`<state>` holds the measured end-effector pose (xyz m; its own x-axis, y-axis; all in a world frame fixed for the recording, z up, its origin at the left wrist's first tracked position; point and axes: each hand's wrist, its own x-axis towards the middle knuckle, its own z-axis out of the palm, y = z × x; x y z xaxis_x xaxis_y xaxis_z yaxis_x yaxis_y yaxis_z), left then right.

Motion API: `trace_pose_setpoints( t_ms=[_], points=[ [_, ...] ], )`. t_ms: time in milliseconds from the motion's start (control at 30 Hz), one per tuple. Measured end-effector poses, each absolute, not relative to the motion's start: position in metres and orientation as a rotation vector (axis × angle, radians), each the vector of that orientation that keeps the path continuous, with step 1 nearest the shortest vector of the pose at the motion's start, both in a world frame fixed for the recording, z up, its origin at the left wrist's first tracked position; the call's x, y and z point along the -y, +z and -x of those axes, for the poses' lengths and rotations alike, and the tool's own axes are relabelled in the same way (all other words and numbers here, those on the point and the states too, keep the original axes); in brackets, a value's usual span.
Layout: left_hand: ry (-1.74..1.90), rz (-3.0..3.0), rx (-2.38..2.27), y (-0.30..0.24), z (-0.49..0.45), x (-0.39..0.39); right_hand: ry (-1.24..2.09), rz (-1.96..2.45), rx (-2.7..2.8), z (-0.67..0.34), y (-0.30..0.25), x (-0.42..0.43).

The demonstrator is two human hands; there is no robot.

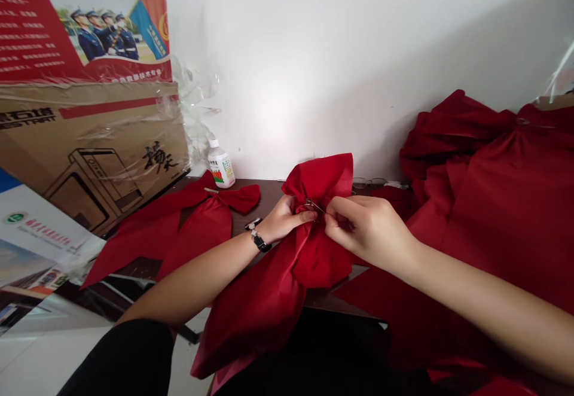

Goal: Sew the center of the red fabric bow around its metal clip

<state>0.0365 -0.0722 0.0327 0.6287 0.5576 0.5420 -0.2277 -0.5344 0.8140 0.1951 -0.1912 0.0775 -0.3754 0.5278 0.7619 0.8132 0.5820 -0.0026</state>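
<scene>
Rising behind the bow, the white wall (291, 55) fills most of what I see. Right of the bow is a heaped pile (515, 204) of the same red cloth. Well to the bow's left stands a carton (112, 145), with a red printed poster (85, 25) above it. The dark table (269, 189) runs under and behind the bow. The bow (289, 264) itself is up between the hands at the table's near edge, its tail hanging down in front. Another bow (197, 222) lies to its left.

I have the left hand (289, 216) gripping the bow's gathered middle, thumb on top. The right hand (368, 225), just right of that middle, is narrowed to a pinch on what looks like a pin, though it is small. Behind the bow, a bottle (221, 167) stands leftward and glasses (370, 182) lie rightward. Smallest is the metal pin (309, 203) at the bow's middle.
</scene>
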Motion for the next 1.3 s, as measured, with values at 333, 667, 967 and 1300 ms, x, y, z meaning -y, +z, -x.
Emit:
trace_pose_setpoints(
  t_ms=[333,667,967,1300],
  points=[
    [1.024,-1.912,-0.298,0.036,-0.036,0.075,-0.375,1.047,2.026,-0.196,0.071,0.184],
    [1.169,-1.934,-0.363,0.032,-0.039,0.081,-0.532,1.003,1.959,-0.192,0.059,0.178],
    [1.214,-1.982,-0.424,0.033,-0.038,0.084,-0.491,1.003,1.958,-0.192,0.059,0.179],
    [1.323,-2.125,-0.434,0.034,-0.035,0.086,-0.404,0.928,1.938,-0.193,0.059,0.180]
  ],
)
